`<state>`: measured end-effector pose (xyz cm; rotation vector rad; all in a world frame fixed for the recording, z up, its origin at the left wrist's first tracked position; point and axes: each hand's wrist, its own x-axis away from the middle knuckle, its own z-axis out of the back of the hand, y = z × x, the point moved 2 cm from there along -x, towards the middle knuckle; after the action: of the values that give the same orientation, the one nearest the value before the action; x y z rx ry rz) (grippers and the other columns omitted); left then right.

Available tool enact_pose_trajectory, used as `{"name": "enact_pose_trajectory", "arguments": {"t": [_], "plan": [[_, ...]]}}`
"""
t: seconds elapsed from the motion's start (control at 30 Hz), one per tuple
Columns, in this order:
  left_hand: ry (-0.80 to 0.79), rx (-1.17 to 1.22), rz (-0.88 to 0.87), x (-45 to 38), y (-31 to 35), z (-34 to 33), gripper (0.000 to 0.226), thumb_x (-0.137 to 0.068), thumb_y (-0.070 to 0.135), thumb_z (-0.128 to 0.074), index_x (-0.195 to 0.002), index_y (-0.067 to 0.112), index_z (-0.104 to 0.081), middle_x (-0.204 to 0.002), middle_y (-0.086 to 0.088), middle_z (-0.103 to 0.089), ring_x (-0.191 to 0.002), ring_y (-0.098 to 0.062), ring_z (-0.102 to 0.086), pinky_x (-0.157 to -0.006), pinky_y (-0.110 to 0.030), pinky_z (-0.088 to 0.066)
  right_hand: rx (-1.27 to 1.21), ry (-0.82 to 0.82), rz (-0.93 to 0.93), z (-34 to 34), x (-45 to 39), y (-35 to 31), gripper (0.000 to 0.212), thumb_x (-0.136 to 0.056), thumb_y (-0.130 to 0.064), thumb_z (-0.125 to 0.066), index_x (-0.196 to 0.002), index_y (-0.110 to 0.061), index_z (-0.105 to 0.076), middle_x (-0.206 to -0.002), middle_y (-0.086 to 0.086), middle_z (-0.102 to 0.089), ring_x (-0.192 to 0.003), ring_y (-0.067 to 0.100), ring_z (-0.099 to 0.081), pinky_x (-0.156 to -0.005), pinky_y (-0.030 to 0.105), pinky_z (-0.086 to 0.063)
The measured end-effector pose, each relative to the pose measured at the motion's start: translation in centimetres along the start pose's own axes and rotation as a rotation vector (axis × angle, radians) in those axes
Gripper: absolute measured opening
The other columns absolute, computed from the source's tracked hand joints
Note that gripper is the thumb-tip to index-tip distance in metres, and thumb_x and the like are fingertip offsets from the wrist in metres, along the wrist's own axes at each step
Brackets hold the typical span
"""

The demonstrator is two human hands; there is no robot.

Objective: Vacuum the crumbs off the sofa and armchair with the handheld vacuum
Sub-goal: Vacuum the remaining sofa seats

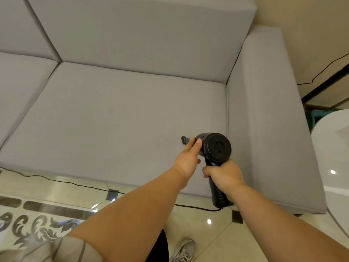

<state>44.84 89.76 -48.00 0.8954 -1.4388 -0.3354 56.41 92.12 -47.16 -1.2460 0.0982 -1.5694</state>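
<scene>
Sofa [122, 114]; vacuum [215, 148] in both hands.

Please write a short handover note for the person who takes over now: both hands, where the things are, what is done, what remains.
Right hand: closed around the grip of the black handheld vacuum.
Left hand: resting on the vacuum's barrel, steadying it, thumb on top.
The vacuum's small brush nozzle is at the right seat cushion of the grey fabric sofa, near the right armrest; contact cannot be confirmed. Its black cord trails over the glossy tiled floor.
Done: cannot tell; no crumbs are visible on this cushion.
Left: the other cushions, the seams, and the armchair, which is not in view.
</scene>
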Motion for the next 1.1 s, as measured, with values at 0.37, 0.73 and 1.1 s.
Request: {"name": "enact_pose_trajectory", "arguments": {"t": [0.37,0.73,1.1], "plan": [[0.004,0.004,0.008,-7.7,6.2,3.0,0.055,-0.098,0.053,-0.034,-0.149,0.038,-0.024,-0.146,0.005,-0.041,-0.117,-0.020,-0.053,-0.110,-0.044,-0.035,0.010,0.021,0.000,-1.0,-8.4,-6.6,0.024,-0.073,-0.005,-0.074,-0.086,-0.019,-0.059,-0.083,0.010,-0.064,-0.082,0.030,-0.063,-0.075,0.036,-0.052],[-0.054,0.012,0.091,-12.6,7.5,3.3,0.054,-0.098,0.052,-0.034,-0.149,0.038,-0.021,-0.149,0.003,-0.038,-0.125,-0.023,-0.049,-0.110,-0.040,-0.033,0.050,0.026,-0.146,-0.4,-12.5,-8.7,0.017,-0.068,-0.004,-0.073,-0.078,-0.012,-0.062,-0.080,0.015,-0.064,-0.075,0.031,-0.060,-0.065,0.034,-0.048],[-0.055,0.003,0.102,-7.6,3.0,1.0,0.056,-0.098,0.052,-0.035,-0.150,0.036,-0.020,-0.151,0.002,-0.035,-0.127,-0.025,-0.047,-0.109,-0.037,-0.033,0.014,-0.019,-0.146,0.0,-7.6,-3.4,0.017,-0.070,-0.003,-0.072,-0.081,-0.012,-0.063,-0.080,0.015,-0.063,-0.076,0.031,-0.060,-0.068,0.036,-0.051]]}}
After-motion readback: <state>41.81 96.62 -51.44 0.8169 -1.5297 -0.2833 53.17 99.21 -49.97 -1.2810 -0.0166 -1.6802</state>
